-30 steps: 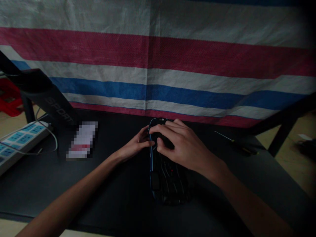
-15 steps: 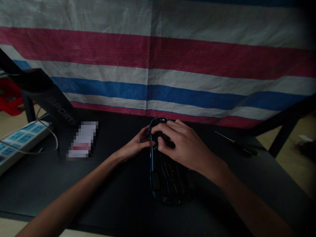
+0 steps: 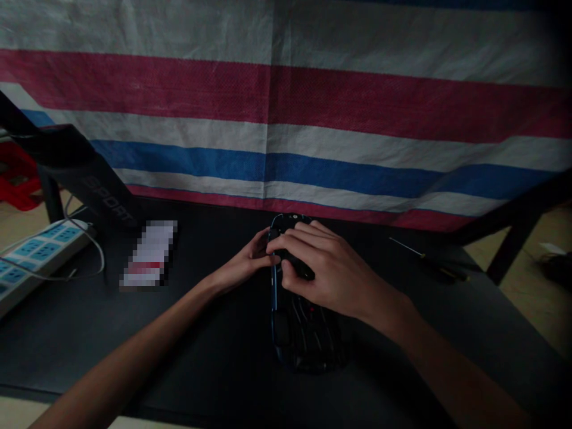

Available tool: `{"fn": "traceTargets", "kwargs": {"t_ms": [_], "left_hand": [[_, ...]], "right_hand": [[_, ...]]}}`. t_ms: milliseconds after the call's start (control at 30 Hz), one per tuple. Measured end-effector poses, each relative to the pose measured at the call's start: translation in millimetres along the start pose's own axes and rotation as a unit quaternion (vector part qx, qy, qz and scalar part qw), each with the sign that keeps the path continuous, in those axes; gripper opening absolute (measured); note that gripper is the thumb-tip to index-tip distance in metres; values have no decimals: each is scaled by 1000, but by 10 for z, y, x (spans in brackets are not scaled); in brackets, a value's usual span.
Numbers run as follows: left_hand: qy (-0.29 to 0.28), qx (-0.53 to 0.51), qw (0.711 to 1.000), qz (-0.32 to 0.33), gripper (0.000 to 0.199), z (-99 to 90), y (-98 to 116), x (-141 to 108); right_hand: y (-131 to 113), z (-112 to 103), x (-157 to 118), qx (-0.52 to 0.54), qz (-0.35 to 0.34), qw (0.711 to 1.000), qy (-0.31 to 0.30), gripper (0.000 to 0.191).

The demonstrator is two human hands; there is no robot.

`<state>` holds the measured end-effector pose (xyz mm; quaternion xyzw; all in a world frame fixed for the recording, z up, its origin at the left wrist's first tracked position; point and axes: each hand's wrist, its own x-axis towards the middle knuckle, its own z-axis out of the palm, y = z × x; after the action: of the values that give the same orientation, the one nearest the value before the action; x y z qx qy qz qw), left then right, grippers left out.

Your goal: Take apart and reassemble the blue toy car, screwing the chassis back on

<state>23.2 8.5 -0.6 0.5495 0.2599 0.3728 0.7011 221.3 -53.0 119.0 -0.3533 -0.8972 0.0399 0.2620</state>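
A dark toy car (image 3: 308,342) with blue edges lies on the black table, apparently bottom up, a black wheel showing at its near left. At its far left side, my left hand (image 3: 251,259) grips the edge between thumb and fingers. My right hand (image 3: 328,259) curls over the far half of the car from the right, its index fingertip by the left edge and its thumb just below. What lies under the right fingers is dark and mostly hidden.
To the right lies a screwdriver (image 3: 429,260). On the left are a pixelated phone-like item (image 3: 149,253), a white power strip (image 3: 44,256) with a grey cable, and a dark "SPORT" post (image 3: 98,185). A striped tarp (image 3: 268,119) hangs behind the black table (image 3: 201,357).
My right hand has shifted slightly left and toward me over the car, its fingers lower. My left hand and the car stay in place.
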Motion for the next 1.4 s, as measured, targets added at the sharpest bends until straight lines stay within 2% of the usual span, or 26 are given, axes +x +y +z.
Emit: {"fn": "traceTargets", "kwargs": {"t_ms": [100,233,433,500,633,767,867,1033,1167,1233,1333,1400], "left_hand": [[0,-4,1000,-16,80,-4,2,4],[-12,2,1000,-10,79,-1,14,19],[8,-15,1000,-18,78,11,19,19],[2,-12,1000,-14,75,16,31,16],[-4,-13,1000,-8,72,24,44,11],[7,-11,1000,-19,77,15,18,10],[8,-18,1000,-16,82,1,-6,16],[-3,-24,1000,-6,78,0,4,17],[1,-32,999,-19,81,11,21,4],[0,-33,999,-22,81,14,26,-1],[-3,-33,999,-16,80,14,36,-6],[-1,-31,999,-19,80,13,43,-6]], "right_hand": [[7,-19,2,-3,22,1000,-12,15],[35,-50,8,0,11,1000,-4,22],[50,-61,-4,-2,40,999,-17,18],[50,-54,-7,-4,30,999,-15,22],[48,-33,-8,-17,50,998,-19,18],[49,-28,-7,-9,33,999,-3,21],[61,-27,-9,-21,59,998,-6,15],[66,-34,-5,-5,44,999,10,21],[63,-51,-1,-12,100,995,-11,14],[65,-58,0,16,101,995,-12,14],[68,-60,1,46,85,995,-2,25],[68,-56,0,27,107,994,-1,15]]}}
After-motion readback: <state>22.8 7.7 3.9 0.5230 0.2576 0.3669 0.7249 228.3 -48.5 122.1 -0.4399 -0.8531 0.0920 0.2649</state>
